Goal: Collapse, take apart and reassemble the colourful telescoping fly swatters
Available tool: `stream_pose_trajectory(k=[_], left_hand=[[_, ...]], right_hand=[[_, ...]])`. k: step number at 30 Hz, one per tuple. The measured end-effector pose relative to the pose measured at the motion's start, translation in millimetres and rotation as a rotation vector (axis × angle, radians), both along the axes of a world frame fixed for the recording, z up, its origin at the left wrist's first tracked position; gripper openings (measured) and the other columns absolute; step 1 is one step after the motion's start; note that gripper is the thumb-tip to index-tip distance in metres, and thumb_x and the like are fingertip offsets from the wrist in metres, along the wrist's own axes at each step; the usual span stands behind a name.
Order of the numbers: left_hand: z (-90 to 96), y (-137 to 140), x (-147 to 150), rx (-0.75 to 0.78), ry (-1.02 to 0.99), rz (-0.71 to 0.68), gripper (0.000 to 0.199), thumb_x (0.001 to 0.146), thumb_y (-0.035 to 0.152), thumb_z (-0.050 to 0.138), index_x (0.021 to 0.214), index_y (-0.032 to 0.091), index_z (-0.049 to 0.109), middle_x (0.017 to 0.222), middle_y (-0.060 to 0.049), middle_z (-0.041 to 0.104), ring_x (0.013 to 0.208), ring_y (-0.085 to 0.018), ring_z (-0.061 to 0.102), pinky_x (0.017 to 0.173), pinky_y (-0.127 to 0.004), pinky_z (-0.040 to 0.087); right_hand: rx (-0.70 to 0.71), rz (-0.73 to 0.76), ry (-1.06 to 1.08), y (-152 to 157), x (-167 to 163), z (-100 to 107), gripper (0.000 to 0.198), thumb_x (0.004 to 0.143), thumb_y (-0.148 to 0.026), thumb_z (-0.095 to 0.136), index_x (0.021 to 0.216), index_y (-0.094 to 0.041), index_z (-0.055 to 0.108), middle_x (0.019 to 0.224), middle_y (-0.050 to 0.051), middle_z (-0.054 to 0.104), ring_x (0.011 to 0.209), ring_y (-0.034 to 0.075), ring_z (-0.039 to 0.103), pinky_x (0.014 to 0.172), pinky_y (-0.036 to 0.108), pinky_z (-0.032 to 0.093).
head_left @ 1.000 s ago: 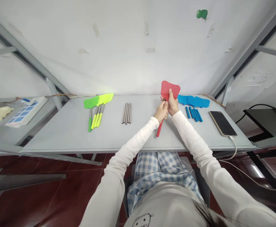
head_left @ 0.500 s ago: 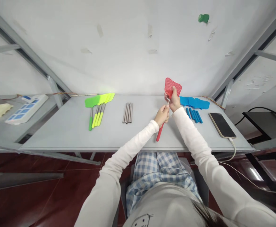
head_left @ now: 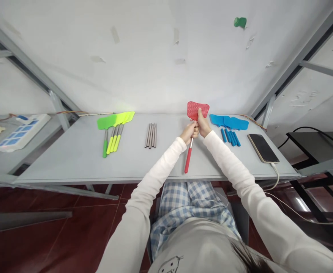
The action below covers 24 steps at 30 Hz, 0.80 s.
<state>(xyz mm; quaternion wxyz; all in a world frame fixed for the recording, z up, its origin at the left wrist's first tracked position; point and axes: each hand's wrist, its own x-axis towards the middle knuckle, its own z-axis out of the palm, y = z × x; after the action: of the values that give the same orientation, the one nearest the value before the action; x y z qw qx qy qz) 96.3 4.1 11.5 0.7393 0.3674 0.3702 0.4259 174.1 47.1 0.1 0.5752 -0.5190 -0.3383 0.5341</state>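
Observation:
Both hands are closed on a red fly swatter [head_left: 188, 161] over the right half of the table. My left hand [head_left: 189, 132] wraps round its metal rod just under the head. Beside it, my right hand [head_left: 203, 123] grips the base of the red mesh head, thumb laid on the mesh. The red handle points down toward the table's front edge. Right of my hands lie several blue swatter heads [head_left: 234, 123] with blue handles [head_left: 230, 137] below them. To the left are bare metal rods [head_left: 150, 135].
Green and yellow fly swatters [head_left: 113, 132] lie at the table's left. A phone [head_left: 263, 148] with a white cable sits at the right end. Metal frame posts [head_left: 59, 110] flank the table [head_left: 78, 163], and a wall stands behind. A white-and-blue box [head_left: 22, 132] is far left.
My left hand has slid up the rod to just below the head, baring the rod's lower part. The head has shifted left and turned, and the swatter hangs more upright.

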Motion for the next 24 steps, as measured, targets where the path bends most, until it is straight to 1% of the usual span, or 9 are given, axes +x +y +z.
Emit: stream_pose_trajectory(k=[3,5,7,12,15,17,20,22,24], left_hand=[[-2.8,0,10,-0.04,0.005,0.087,0.038,0.102,0.031,0.031,0.066,0.019,0.031,0.048,0.012,0.019,0.033,0.0,0.013,0.037,-0.012,0.007],[-2.4,3,12,-0.045,-0.005,0.111,0.035,0.101,0.03,0.033,0.068,0.019,0.033,0.048,0.011,0.02,0.033,-0.001,0.014,0.037,-0.012,0.007],[0.1,6,12,-0.04,-0.021,0.133,0.034,0.101,0.03,0.035,0.069,0.019,0.033,0.048,0.012,0.021,0.034,-0.001,0.014,0.037,-0.012,0.007],[6.4,12,9,-0.033,-0.028,0.166,0.035,0.101,0.03,0.034,0.068,0.019,0.032,0.048,0.012,0.02,0.034,-0.001,0.014,0.037,-0.012,0.007],[6.0,12,8,-0.034,-0.025,0.173,0.035,0.102,0.029,0.032,0.068,0.019,0.033,0.048,0.011,0.02,0.033,-0.001,0.014,0.037,-0.013,0.007],[4.7,12,8,-0.038,-0.02,0.178,0.036,0.102,0.029,0.03,0.068,0.019,0.033,0.048,0.011,0.02,0.033,-0.001,0.014,0.037,-0.013,0.007],[3.8,12,8,-0.052,-0.01,0.191,0.037,0.102,0.029,0.029,0.067,0.019,0.032,0.048,0.011,0.02,0.033,-0.001,0.014,0.037,-0.013,0.007],[4.3,12,9,-0.059,-0.01,0.198,0.037,0.102,0.03,0.029,0.067,0.019,0.031,0.048,0.011,0.019,0.033,-0.001,0.014,0.037,-0.013,0.007],[5.4,12,11,-0.065,-0.009,0.208,0.037,0.102,0.031,0.029,0.067,0.019,0.031,0.048,0.011,0.018,0.033,-0.001,0.014,0.037,-0.013,0.007]], right_hand=[[-0.073,-0.088,0.028,17,1,-2,0.055,0.083,-0.07,0.051,0.068,-0.018,0.059,0.041,-0.003,0.049,0.039,0.008,0.046,0.036,0.019,0.038],[-0.078,-0.123,0.052,26,0,-2,0.051,0.084,-0.066,0.054,0.068,-0.018,0.059,0.044,-0.002,0.054,0.04,0.008,0.048,0.036,0.019,0.039],[-0.071,-0.125,0.068,33,-3,0,0.05,0.084,-0.065,0.056,0.068,-0.018,0.058,0.046,-0.002,0.056,0.039,0.008,0.047,0.036,0.019,0.038],[-0.076,-0.11,0.082,41,-8,7,0.049,0.086,-0.063,0.055,0.067,-0.018,0.056,0.045,-0.002,0.055,0.036,0.007,0.043,0.034,0.019,0.035],[-0.09,-0.087,0.082,42,-9,7,0.048,0.087,-0.062,0.054,0.067,-0.018,0.057,0.045,-0.002,0.055,0.036,0.008,0.043,0.034,0.02,0.035],[-0.116,-0.067,0.08,43,-10,6,0.049,0.088,-0.062,0.052,0.069,-0.017,0.058,0.045,-0.002,0.054,0.035,0.007,0.04,0.033,0.021,0.033],[-0.146,-0.031,0.089,45,-10,3,0.051,0.085,-0.066,0.054,0.073,-0.017,0.059,0.044,-0.005,0.052,0.035,0.007,0.037,0.034,0.021,0.033],[-0.154,0.001,0.1,48,-9,2,0.052,0.081,-0.069,0.056,0.075,-0.017,0.06,0.045,-0.006,0.05,0.036,0.008,0.037,0.035,0.021,0.034],[-0.16,0.034,0.113,50,-7,2,0.052,0.081,-0.07,0.056,0.075,-0.018,0.06,0.044,-0.006,0.049,0.036,0.008,0.037,0.035,0.021,0.034]])
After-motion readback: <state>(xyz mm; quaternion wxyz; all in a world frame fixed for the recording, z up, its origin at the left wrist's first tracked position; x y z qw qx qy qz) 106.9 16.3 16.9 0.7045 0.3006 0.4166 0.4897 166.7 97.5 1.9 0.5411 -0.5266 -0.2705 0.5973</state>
